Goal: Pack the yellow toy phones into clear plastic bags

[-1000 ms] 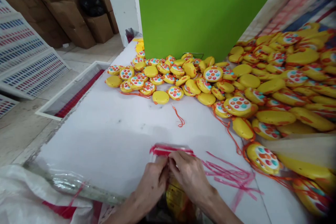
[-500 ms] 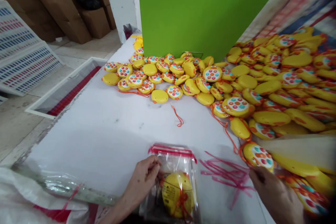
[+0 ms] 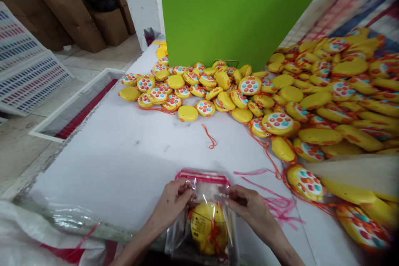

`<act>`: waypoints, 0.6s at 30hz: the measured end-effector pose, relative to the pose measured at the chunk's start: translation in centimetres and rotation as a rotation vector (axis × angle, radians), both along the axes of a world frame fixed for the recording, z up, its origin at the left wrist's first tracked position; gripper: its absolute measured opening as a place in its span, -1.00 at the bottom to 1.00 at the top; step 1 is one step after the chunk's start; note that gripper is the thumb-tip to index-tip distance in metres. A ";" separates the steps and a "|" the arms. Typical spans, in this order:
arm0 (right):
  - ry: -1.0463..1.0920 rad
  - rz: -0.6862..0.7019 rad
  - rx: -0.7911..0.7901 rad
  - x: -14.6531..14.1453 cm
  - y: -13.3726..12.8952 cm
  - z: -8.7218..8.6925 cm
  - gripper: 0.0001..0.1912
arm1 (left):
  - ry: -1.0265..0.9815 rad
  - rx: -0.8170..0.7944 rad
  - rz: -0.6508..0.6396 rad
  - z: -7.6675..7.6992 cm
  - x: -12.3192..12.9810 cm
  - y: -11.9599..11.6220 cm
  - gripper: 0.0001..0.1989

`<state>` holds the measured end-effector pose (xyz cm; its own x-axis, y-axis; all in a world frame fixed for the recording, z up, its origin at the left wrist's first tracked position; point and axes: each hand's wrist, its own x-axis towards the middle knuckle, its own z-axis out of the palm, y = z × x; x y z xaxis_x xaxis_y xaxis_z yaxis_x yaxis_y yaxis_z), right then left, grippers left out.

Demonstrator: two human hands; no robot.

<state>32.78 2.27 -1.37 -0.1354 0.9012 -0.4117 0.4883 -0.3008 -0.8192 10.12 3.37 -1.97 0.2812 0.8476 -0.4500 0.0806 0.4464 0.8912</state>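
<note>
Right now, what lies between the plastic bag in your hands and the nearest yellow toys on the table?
In the head view, a loose orange cord lies on the white table top between the clear plastic bag and the yellow toys.

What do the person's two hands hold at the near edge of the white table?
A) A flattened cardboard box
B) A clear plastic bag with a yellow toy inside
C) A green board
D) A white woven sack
B: the left hand and right hand grip the upper sides of the clear plastic bag, with the yellow round toy inside.
</note>
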 end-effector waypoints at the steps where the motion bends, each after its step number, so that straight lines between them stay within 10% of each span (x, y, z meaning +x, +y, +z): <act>1: 0.031 -0.010 0.008 0.0 0.0 -0.2 -0.77 | -0.016 -0.007 0.014 -0.1 -0.1 -0.1 -0.87; 18: -0.027 0.125 0.187 0.7 -0.7 -1.4 -0.82 | -0.040 -0.084 0.138 -0.2 -0.6 -0.8 -0.86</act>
<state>33.50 1.60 -2.73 -0.2420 0.9392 -0.2437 0.5344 -0.0806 -0.8414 9.55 2.57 -2.15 0.1842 0.8392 -0.5117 -0.0213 0.5239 0.8515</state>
